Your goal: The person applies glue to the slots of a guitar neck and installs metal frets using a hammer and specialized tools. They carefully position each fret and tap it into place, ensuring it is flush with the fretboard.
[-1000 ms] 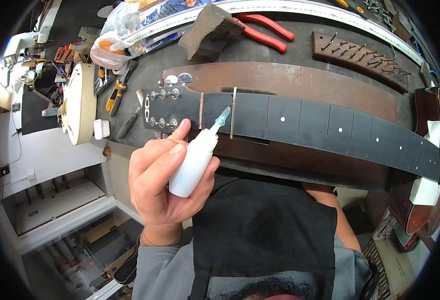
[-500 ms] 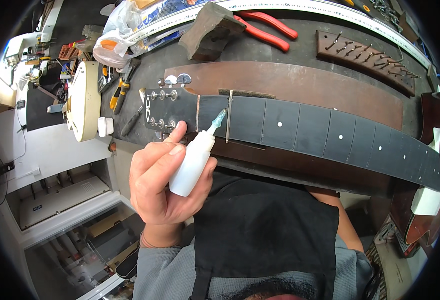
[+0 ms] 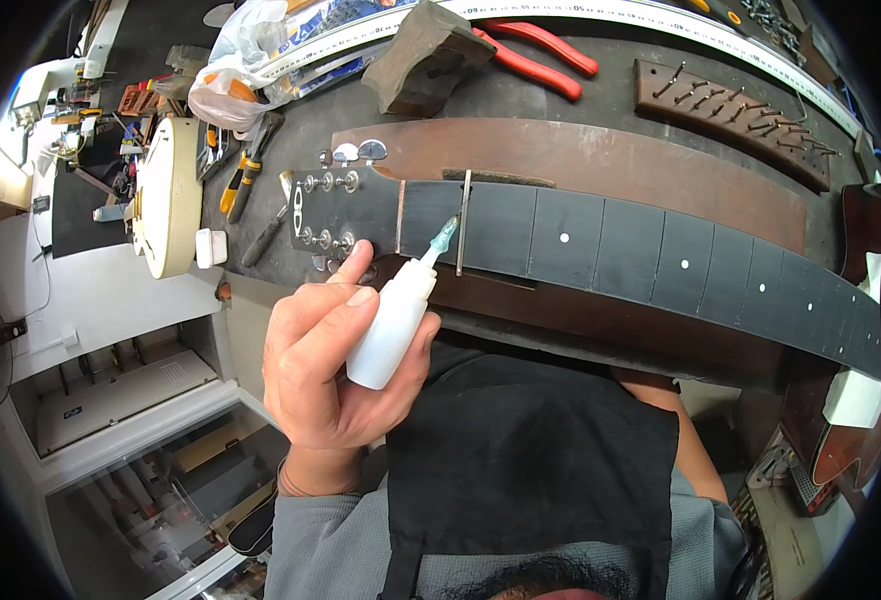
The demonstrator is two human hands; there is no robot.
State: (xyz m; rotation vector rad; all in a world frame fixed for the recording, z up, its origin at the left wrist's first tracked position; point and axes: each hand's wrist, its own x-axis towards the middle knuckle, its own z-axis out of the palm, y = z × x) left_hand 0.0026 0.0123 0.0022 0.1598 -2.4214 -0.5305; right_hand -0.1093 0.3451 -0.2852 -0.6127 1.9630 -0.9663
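On the dark counter (image 3: 585, 120), red-handled pliers (image 3: 534, 67) lie beside a rough brown block (image 3: 425, 65), near a long white ruler (image 3: 650, 17). A pin-studded wooden block (image 3: 725, 125) sits right; leftward are a plastic bag (image 3: 232, 88), yellow-and-black tool (image 3: 238, 190) and white tub (image 3: 212, 247).

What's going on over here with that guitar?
The person's left hand holds a small white bottle by the dark guitar neck. The bottle's bluish tip points at a thin metal strip set across the neck; whether they touch is hard to tell. The right forearm shows, but the right hand is hidden. Red-handled pliers lie farther back.
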